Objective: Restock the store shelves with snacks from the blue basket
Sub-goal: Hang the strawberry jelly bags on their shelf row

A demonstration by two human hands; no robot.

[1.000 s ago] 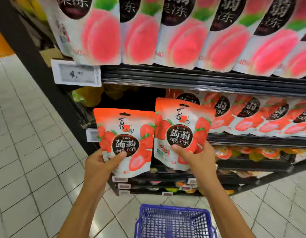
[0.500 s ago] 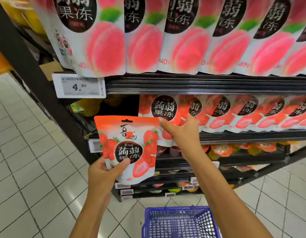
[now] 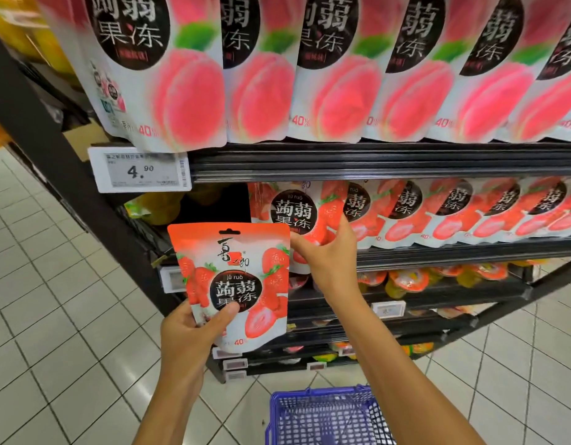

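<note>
My left hand [image 3: 194,335] grips a strawberry pouch [image 3: 242,271] by its lower left corner, thumb across the front. It is centre-left of frame, upright, in front of the shelf [image 3: 374,162] and off it. My right hand [image 3: 329,258] pinches the lower part of the leftmost pouch [image 3: 293,210] in the middle-shelf row, centre frame. The blue basket [image 3: 319,392] sits at bottom centre on the floor, and I cannot tell its contents. Peach pouches [image 3: 341,75] line the top.

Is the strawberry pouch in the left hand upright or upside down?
Upright. The strawberry pouch has its hang hole on top and its print reads normally; the left hand grips its bottom.
</note>
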